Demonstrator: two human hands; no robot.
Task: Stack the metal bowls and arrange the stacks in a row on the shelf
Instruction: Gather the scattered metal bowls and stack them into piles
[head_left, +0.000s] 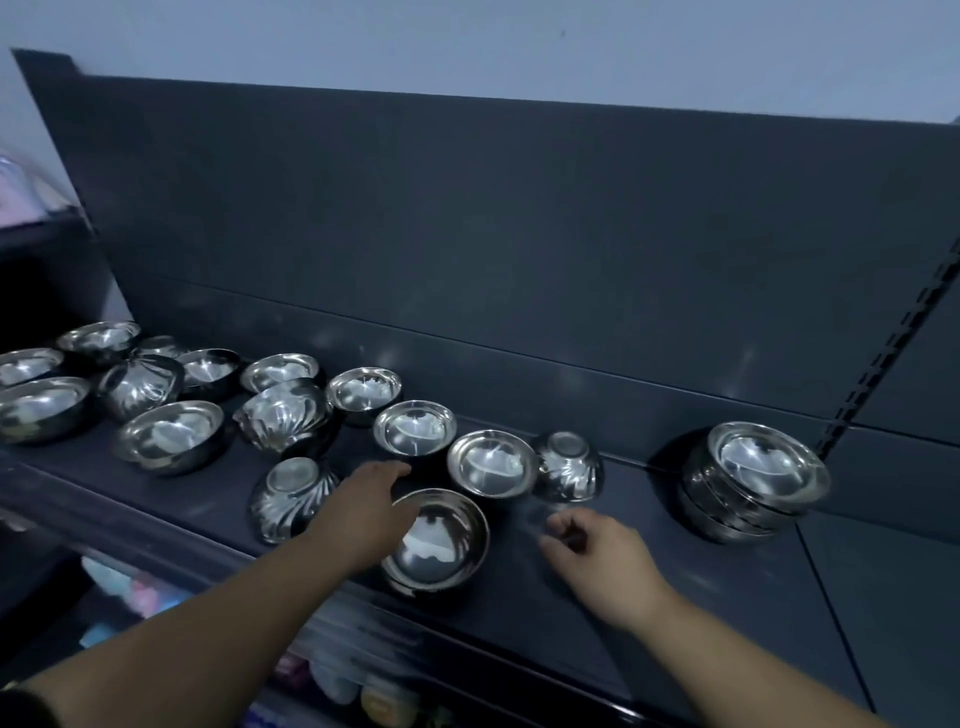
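Dark shelf bears a bowl just beside the straight-fingered left hand; the right hand hovers loosely curled, empty.

Leftmost bowls cut by frame edge, lower-shelf goods blurred, right fingers smeared.

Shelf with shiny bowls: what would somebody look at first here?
First, the loose metal bowls gleaming all over the left and middle of the dark shelf, some upright, some upside down. Next, the neat stack of bowls standing alone on the right. At the front, the left hand reaches to the rim of the nearest bowl, and the right hand hovers empty beside it.
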